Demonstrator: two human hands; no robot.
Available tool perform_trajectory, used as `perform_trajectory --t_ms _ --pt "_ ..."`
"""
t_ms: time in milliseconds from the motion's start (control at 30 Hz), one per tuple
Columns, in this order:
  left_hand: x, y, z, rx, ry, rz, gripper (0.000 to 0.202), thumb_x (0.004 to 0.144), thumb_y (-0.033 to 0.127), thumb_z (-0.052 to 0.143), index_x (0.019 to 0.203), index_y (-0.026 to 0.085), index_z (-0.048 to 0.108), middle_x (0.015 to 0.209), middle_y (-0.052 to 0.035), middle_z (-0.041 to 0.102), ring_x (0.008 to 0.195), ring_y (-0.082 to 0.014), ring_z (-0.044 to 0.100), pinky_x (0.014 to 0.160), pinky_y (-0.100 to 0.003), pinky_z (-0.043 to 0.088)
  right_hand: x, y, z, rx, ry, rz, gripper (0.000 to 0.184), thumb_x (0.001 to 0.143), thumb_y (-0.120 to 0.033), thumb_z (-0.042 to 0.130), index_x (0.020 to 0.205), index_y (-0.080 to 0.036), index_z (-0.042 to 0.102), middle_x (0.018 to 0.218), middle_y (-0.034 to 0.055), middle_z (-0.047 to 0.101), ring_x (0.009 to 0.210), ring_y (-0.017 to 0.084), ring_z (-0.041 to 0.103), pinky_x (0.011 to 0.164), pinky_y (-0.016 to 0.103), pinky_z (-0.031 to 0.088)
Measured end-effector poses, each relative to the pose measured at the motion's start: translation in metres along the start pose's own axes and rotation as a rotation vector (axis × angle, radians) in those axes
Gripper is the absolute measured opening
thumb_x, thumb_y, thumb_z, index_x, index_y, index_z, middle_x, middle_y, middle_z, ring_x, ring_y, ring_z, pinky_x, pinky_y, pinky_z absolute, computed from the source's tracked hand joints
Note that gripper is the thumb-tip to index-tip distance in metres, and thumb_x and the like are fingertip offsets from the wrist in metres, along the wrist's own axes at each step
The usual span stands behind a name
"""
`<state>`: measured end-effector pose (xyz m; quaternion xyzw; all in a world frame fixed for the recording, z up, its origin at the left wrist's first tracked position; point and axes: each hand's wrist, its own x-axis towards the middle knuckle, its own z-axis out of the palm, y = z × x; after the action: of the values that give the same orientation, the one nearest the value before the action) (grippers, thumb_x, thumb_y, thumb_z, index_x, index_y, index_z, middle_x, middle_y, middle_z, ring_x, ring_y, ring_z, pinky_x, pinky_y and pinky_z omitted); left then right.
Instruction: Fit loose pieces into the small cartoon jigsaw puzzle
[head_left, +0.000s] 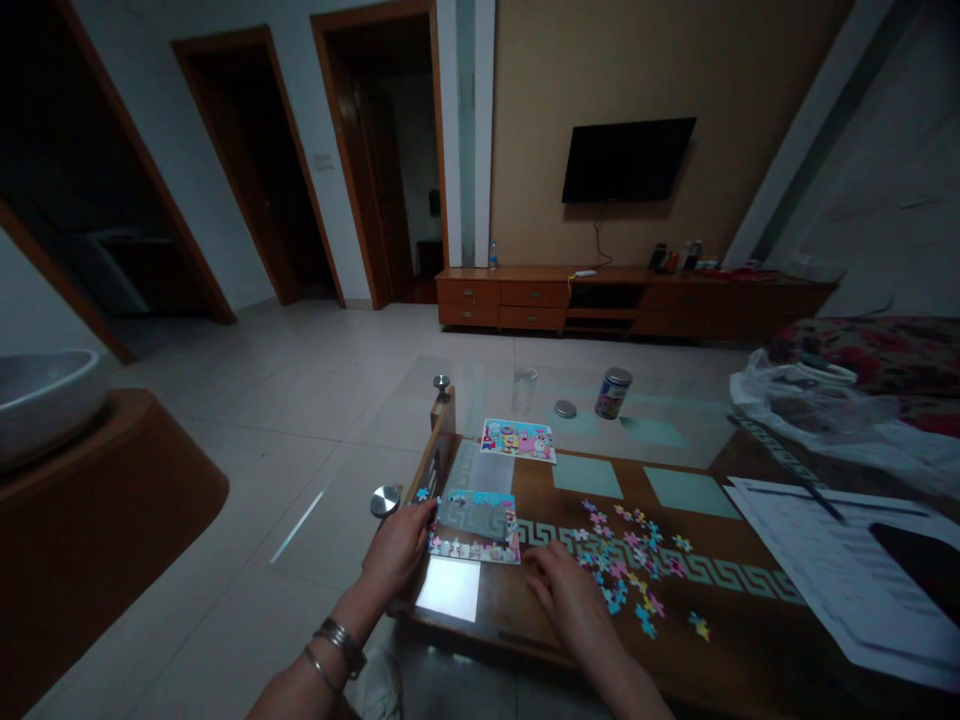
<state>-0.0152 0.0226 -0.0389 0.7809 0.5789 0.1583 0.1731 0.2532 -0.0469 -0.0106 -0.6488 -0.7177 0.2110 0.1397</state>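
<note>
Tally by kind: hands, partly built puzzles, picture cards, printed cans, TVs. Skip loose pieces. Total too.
Hands: 2 (left hand, right hand)
Partly built puzzle: 1
Picture card: 1
Printed can: 1
TV: 1
Total: 6

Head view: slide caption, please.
Left hand and right hand flank a jigsaw border on a glass-topped coffee table with loose jigsaw pieces scattered to the right.
</note>
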Motion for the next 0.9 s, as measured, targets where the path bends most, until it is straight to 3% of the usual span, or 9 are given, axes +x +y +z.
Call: perform_trajectory --t_ms 133,300,900 --pt "0.001 0.007 -0.003 0.018 0.006 -0.032 0.042 0.086 0.015 0.039 0.125 0.021 0.053 0.113 -0.0076 0.064 0.104 -0.0194 0.058 0.091 -0.030 0.043 0.001 0.001 0.001 0.005 -0.008 -0.005 0.030 0.082 -0.010 0.045 0.104 -0.018 0.065 0.105 0.0089 0.060 0.096 0.021 0.059 0.083 0.027 0.043" --pt "0.001 0.014 -0.007 0.026 0.008 -0.051 0.041 0.084 0.013 0.040 0.122 0.021 0.055 0.117 -0.0072 0.063 0.109 -0.0193 0.057 0.093 -0.029 0.041 0.001 -0.001 0.000 0.004 -0.007 -0.001 0.030 0.082 -0.011 0.044 0.104 -0.018 0.064 0.105 0.0084 0.060 0.096 0.021 0.059 0.083 0.028 0.044" --pt "0.002 0.015 -0.008 0.034 -0.003 -0.065 0.038 0.086 0.014 0.040 0.121 0.020 0.054 0.118 -0.0074 0.064 0.108 -0.0201 0.059 0.092 -0.029 0.043 0.002 0.002 0.004 -0.022 0.010 -0.016 0.029 0.083 -0.011 0.044 0.104 -0.018 0.064 0.105 0.0088 0.060 0.095 0.021 0.060 0.080 0.028 0.044"
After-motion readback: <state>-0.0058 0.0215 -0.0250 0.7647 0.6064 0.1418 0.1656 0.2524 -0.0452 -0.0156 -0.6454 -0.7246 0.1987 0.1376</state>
